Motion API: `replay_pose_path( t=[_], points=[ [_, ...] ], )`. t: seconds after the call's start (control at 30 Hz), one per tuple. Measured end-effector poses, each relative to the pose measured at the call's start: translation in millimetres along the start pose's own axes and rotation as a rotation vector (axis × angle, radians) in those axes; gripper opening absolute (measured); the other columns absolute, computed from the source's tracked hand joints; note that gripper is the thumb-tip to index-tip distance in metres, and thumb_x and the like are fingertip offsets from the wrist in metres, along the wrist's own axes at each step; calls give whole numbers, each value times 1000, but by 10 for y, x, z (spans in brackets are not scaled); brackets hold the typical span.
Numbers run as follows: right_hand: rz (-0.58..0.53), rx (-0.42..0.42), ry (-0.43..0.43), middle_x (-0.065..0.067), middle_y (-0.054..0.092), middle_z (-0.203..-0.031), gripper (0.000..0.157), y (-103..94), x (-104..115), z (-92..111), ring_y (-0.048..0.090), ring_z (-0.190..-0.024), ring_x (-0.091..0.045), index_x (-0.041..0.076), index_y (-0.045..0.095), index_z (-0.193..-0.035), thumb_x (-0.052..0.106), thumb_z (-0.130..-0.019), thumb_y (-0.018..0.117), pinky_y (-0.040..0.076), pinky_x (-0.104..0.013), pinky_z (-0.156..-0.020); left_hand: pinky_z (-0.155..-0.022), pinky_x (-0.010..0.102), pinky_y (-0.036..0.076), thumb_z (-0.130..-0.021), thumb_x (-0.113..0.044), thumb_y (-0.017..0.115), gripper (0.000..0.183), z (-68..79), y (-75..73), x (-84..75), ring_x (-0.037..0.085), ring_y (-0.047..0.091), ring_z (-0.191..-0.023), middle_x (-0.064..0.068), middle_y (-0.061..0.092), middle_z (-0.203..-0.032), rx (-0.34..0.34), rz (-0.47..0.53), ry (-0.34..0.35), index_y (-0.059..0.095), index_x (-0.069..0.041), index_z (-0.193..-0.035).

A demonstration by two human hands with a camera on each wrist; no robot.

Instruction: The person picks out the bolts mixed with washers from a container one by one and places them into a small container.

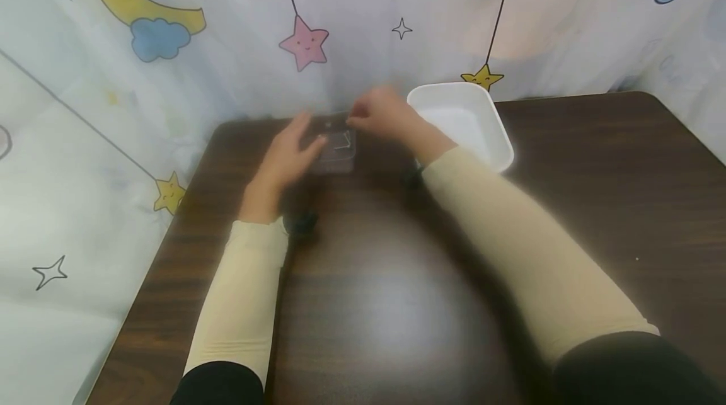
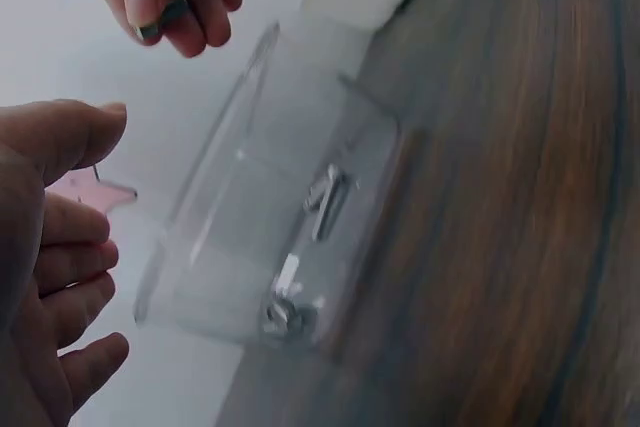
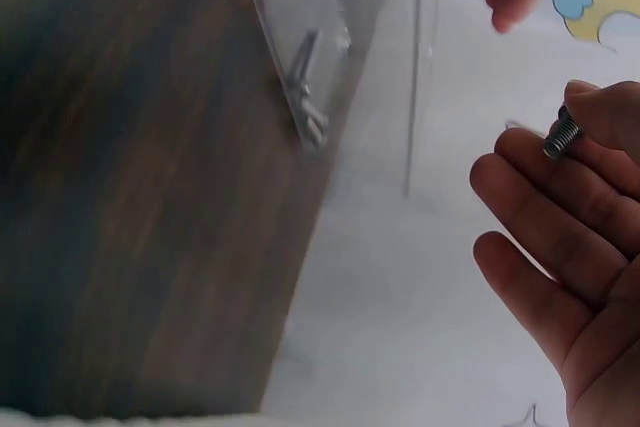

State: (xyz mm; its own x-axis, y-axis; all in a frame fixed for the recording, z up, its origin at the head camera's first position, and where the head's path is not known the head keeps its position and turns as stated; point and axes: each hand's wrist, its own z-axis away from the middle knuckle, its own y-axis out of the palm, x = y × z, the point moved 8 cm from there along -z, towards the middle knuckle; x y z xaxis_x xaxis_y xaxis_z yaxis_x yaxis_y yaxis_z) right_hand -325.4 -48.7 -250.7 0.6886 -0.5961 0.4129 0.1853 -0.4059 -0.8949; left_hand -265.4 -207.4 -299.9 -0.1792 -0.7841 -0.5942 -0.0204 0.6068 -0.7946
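Note:
My right hand (image 1: 386,114) is raised beside a clear plastic box (image 1: 336,164) near the back edge of the table. Its thumb and index finger pinch a small threaded metal screw (image 3: 562,137), while the other fingers spread loosely. Inside the box lie several metal screws (image 2: 326,205), some at one end of its floor. On the box's left side, my left hand (image 1: 286,152) hovers with relaxed, parted fingers and holds nothing. The left wrist view also shows the screw in the right hand, above the box's open side.
A white plastic tub (image 1: 460,116) stands at the back, just right of the box and partly behind my right forearm. The dark wood table (image 1: 363,304) stretches in front. Behind it hangs a pale curtain (image 1: 363,2) printed with stars, clouds and a moon.

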Motion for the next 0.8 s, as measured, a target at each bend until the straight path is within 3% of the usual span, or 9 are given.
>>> replay_pose_path(
  t=[0.17, 0.4, 0.6, 0.8],
  points=[
    [53, 30, -55, -5, 69, -83, 19, 200, 118, -64, 59, -76, -21, 9, 74, -98, 23, -97, 61, 52, -34, -72, -125, 42, 14, -98, -51, 52, 76, 1, 20, 184, 26, 20, -151, 7, 21, -164, 25, 8, -28, 22, -13, -157],
    [78, 78, -122, -4, 71, -93, 16, 440, 267, -94, 63, -84, -20, 9, 73, -103, 20, -95, 64, 54, -32, -79, -124, 47, 16, -98, -51, 53, 76, 4, 28, 275, 29, 20, -151, 9, 20, -164, 63, -23, -64, 23, -13, -157],
    [89, 131, -122, -3, 73, -95, 15, 582, 289, -77, 66, -87, -19, 10, 73, -103, 19, -95, 65, 55, -32, -84, -124, 48, 16, -96, -48, 57, 77, 6, 46, 325, 32, 21, -150, 13, 21, -163, 98, -18, -92, 26, -9, -156],
    [80, 151, -114, -3, 72, -90, 13, 646, 295, -73, 65, -81, -17, 11, 73, -101, 18, -95, 65, 55, -31, -79, -124, 48, 16, -96, -49, 57, 78, 12, 52, 367, 32, 21, -150, 13, 21, -163, 104, -15, -94, 26, -10, -156]
  ],
)
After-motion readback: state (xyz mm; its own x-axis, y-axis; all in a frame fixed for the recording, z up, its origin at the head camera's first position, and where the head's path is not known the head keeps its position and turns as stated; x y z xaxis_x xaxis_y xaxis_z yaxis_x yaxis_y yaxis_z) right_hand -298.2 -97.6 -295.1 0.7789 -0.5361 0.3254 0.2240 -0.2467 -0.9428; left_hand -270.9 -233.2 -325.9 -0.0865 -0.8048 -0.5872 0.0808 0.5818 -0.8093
